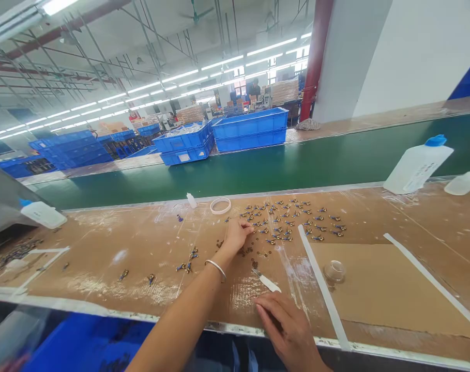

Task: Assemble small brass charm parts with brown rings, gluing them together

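Head cam: blue crate (186, 153) w/ plastic (186, 129); L hand (237, 236) pinching, R hand (288, 326) curled, grips unclear.

Factory assembly hall: green conveyor belt (335, 155), stacked blue crates (252, 130), rows of tube lights (272, 47), brown-topped workbench (137, 232).

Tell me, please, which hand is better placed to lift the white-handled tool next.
Probably the right hand: it is close to the tool; the left hand is farther away, among small parts.
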Tool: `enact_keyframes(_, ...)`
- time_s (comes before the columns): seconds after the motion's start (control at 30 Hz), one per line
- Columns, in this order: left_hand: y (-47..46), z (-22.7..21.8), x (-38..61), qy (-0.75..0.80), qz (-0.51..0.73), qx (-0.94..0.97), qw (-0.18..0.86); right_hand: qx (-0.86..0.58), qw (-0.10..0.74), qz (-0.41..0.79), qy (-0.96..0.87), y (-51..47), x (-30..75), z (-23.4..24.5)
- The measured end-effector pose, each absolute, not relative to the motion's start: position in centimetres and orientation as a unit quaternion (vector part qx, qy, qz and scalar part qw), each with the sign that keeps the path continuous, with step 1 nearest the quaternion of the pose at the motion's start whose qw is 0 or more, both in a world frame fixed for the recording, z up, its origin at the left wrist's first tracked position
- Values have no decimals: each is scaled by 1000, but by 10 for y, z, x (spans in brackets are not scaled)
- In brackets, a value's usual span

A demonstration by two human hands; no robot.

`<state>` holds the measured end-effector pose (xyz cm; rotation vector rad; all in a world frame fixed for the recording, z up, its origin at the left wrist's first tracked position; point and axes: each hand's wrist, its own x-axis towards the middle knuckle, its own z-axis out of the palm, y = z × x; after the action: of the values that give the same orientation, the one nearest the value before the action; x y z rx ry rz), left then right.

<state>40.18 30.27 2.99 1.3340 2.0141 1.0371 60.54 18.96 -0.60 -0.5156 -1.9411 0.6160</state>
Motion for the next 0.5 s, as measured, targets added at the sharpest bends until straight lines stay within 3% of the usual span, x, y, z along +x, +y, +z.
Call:
enact_keyframes(0.27, 279, 38, 365, 732, 443, 479, 196, -214, 487, 261, -806, 191, 605, -9)
enact_keyframes(0.5, 144, 50, 333, 775, 471, 412, 86, -189, 523, 212, -804, 195, 610, -24)
